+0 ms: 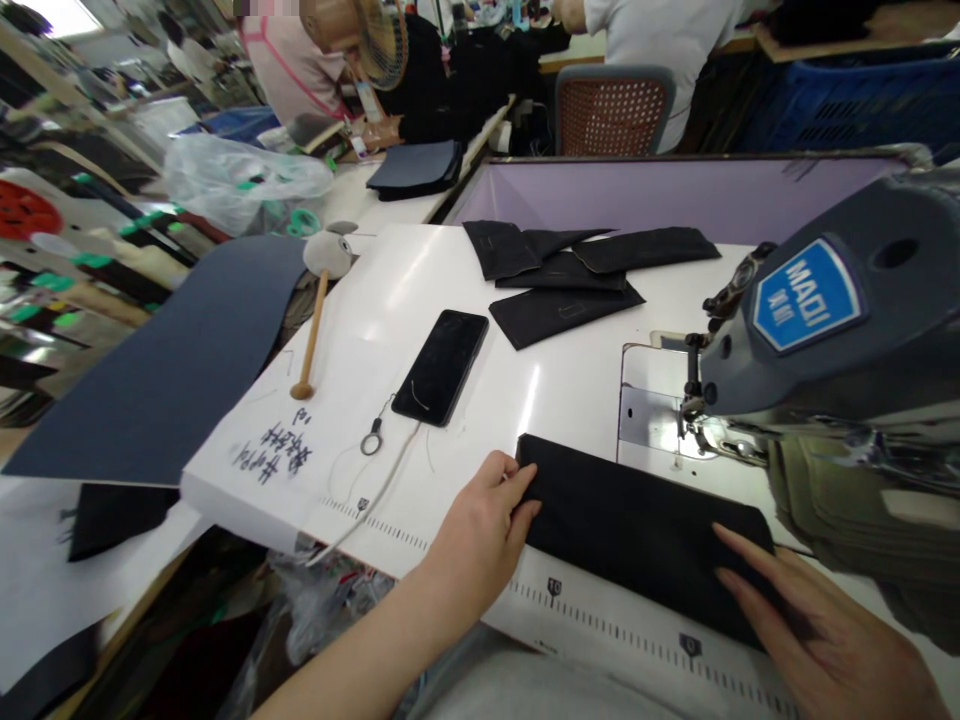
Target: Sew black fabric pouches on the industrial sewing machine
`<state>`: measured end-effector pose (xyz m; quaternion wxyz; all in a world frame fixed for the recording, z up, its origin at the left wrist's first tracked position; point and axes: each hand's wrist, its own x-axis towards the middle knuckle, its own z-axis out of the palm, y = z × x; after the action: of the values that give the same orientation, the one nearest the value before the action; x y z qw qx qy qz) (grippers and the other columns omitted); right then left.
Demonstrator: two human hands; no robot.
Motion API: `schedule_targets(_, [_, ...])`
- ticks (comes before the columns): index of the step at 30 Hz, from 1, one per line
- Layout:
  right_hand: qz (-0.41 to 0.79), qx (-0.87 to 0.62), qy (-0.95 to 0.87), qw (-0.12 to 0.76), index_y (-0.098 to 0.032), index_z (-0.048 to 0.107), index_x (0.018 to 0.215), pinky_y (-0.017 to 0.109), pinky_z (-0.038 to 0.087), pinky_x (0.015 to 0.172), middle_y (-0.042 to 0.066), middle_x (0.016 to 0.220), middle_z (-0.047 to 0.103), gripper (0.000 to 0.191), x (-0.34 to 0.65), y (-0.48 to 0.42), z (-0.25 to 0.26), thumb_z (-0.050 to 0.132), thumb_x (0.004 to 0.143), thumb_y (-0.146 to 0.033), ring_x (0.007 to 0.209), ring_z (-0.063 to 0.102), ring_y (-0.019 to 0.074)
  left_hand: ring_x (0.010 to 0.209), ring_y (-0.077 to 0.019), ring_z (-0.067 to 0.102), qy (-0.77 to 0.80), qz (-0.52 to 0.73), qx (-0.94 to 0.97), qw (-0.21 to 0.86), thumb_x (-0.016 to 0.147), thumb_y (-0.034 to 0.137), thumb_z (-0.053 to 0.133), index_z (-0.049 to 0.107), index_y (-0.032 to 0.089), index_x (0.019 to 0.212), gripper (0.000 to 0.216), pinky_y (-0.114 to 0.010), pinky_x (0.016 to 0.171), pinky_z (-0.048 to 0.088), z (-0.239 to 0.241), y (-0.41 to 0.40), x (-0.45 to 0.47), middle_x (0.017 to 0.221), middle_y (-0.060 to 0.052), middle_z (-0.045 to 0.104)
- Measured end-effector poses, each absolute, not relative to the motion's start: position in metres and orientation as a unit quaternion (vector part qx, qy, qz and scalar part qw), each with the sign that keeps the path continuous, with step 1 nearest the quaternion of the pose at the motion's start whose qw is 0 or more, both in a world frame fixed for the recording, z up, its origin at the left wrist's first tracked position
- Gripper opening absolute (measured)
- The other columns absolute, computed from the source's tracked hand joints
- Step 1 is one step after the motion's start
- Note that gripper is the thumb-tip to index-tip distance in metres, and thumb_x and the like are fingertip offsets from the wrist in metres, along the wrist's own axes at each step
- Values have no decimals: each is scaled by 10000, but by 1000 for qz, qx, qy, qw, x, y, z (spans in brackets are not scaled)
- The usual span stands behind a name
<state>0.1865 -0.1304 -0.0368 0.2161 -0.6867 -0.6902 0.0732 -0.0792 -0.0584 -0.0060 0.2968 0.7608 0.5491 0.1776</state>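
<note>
A folded piece of black fabric [637,535] lies across the front of the white sewing table, in front of the sewing machine [810,310]. My left hand [484,525] pinches its left end between thumb and fingers. At the other end, my right hand [817,620] grips the fabric's right edge, thumb and fingers on its upper face. The presser foot [697,430] stands just beyond the fabric, apart from it. Several black fabric pieces [559,310] are heaped farther back on the table.
A black phone [442,368] with a ring strap and a white cable lies left of centre. Near the left edge is a wooden stick [311,330] with a grey round head. Thread cones [97,270] stand far left. A purple panel [660,195] borders the back; people sit beyond.
</note>
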Motion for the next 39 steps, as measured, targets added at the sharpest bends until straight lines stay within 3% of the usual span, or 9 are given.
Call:
schedule_targets(10, [46,-617,-745,250,-247,562,1084,261,517,658,20,955,625,300,184,-136,-29,423,852,-376,812,612,187,754,-134,519,515,249,770,284,838,129,391,498,143,1112,295,-270,707,495,-13,-66,-84,919,-64,486])
schedule_targets(19, [25,-622,-746,238,-235,586,1051,275,530,605,30,878,639,319,180,-128,-28,394,857,-399,755,623,199,710,-138,529,543,218,765,269,815,114,390,535,132,1053,279,-283,675,503,-9,-63,-79,864,-56,491])
schedule_targets(32, [35,-629,-749,206,-237,559,1103,320,521,718,37,957,627,358,189,-130,-35,407,845,-434,832,612,228,715,-134,530,543,229,759,278,829,130,384,519,128,1083,288,-283,691,506,-13,-62,-80,904,-63,485])
schedule_targets(39, [17,-634,-741,219,-231,618,999,323,535,613,41,890,648,384,185,-127,-33,387,837,-491,716,629,224,708,-137,531,558,193,758,277,812,119,410,538,137,1048,270,-292,679,506,-10,-57,-78,876,-51,487])
